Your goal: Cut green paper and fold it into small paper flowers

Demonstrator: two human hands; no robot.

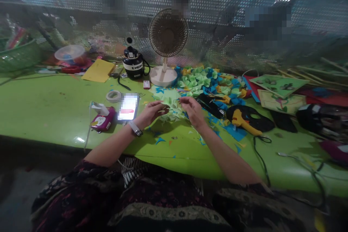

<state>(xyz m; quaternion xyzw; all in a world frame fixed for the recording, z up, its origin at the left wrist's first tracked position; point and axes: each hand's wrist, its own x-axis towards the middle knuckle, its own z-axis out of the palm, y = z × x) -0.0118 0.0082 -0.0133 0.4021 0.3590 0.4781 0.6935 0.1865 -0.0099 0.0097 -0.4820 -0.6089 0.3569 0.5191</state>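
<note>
My left hand (pixel 155 111) and my right hand (pixel 191 110) face each other over the table, fingers curled and closed. Between them is a pale green piece of cut paper (pixel 171 100), its edges pinched in the fingertips. Exactly how the paper sits in the fingers is too blurred to make out. Green paper scraps (pixel 174 116) lie just under the hands. Behind them spreads a heap of folded paper flowers (pixel 199 79) in green, blue and yellow. A black stapler (pixel 211 106) lies to the right of my right hand.
Left of my hands are a lit phone (pixel 127 107), a tape roll (pixel 114 96) and a purple pouch (pixel 104 119). A fan (pixel 168 32) and a black bottle (pixel 132 63) stand behind. To the right lie a yellow glue gun (pixel 244 122), cables and paper cards (pixel 282 103).
</note>
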